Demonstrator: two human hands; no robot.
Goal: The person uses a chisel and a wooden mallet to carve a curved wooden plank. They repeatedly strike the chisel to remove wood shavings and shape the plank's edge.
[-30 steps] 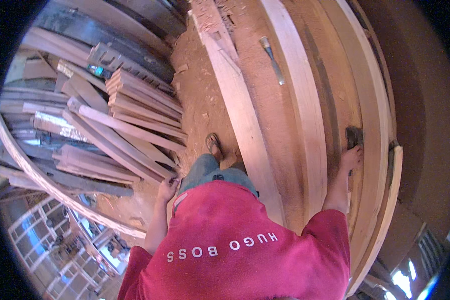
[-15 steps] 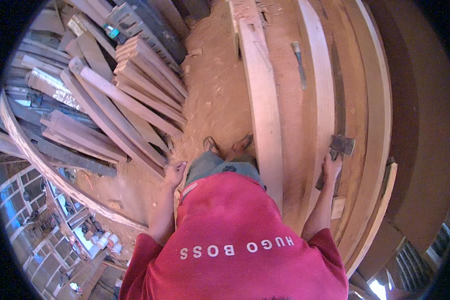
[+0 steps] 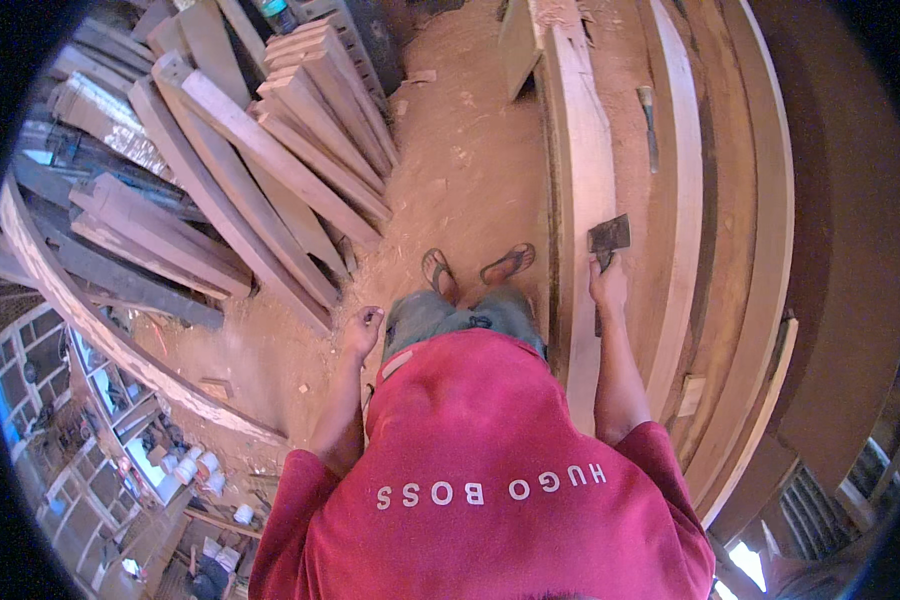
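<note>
In the head view, the bench (image 3: 630, 150) runs along the right, reddish-brown and dusted, with a long pale plank (image 3: 582, 150) along its near edge and a second pale board (image 3: 678, 200) farther in. Between them lies a chisel (image 3: 650, 130), and a small wood block (image 3: 690, 395) sits farther down. The earthen floor (image 3: 460, 150) is scattered with chips; sandalled feet stand on it beside the bench. To the left, lengths of timber (image 3: 310, 90) lie stacked, and a long curved timber (image 3: 100, 320) sweeps below them. White containers (image 3: 195, 468) show at lower left.

The right hand (image 3: 609, 283) has its grip closed round the handle of a hatchet-like tool (image 3: 610, 234), whose flat dark head points away from the person, over the near plank. The left hand (image 3: 365, 325) hangs over the floor, fingers curled; whether its grip holds anything cannot be told.

The right hand covers most of the handle, and whether the head touches the plank is unclear. The red shirt (image 3: 490, 420) hides the lower middle. The dark rim cuts off the boards' far ends, and the lower-left clutter is too small to make out.
</note>
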